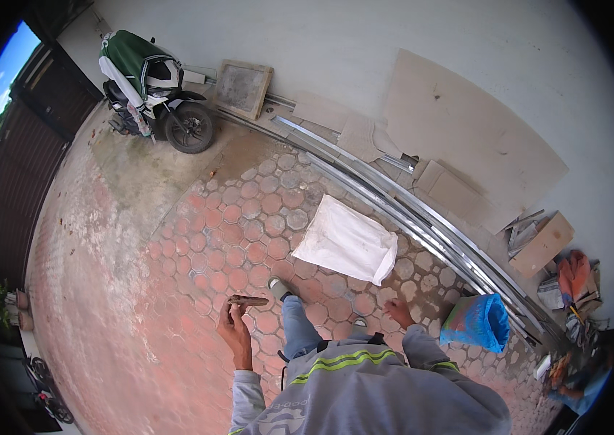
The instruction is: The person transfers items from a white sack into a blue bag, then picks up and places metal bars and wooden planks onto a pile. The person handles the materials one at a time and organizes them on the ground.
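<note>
My left hand (234, 328) is raised at the front left, its fingers closed on a short brown piece that looks like wood (249, 300). The piece lies roughly level and points to the right; the fingers partly cover its left end. My right hand (398, 313) hangs low on the right with its fingers apart and nothing in it. Ahead of it a white sack (350, 239) lies flat on the paving. To its right stands a blue sack (475, 323) with its mouth open.
Long metal profiles (423, 232) run along the wall beside cardboard sheets (466, 123). A cardboard box (542, 244) and rags (574, 274) sit at the right. A motorcycle (154, 101) stands far left, near a framed panel (243, 88). Another person's hand (572, 392) shows at lower right.
</note>
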